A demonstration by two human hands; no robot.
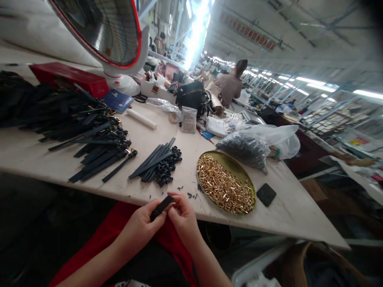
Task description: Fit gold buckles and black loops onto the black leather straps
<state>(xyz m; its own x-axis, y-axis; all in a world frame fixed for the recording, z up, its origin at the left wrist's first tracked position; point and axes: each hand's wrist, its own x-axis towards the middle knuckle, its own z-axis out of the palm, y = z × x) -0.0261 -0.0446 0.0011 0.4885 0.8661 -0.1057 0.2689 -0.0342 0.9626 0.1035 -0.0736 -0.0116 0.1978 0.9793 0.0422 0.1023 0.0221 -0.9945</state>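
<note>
My left hand (147, 218) is closed around a short black strap (163, 205), held just off the table's front edge. My right hand (182, 213) meets it at the strap's other end, thumb and fingers pinched on a small gold-coloured metal fitting that is mostly hidden. Ahead of my hands lies a small pile of black straps (152, 161) with looped ends. To the right, a round brass-coloured tray (231, 161) holds a heap of small gold metal fittings (223, 187). A larger pile of black straps with gold fittings (98, 137) spreads over the left side.
A red-rimmed fan heater (119, 79) stands at the back left, beside a red box (68, 77). Behind the tray sits a plastic bag of dark pieces (248, 147); a black square pad (266, 194) lies right of it. A person (229, 87) stands beyond the table.
</note>
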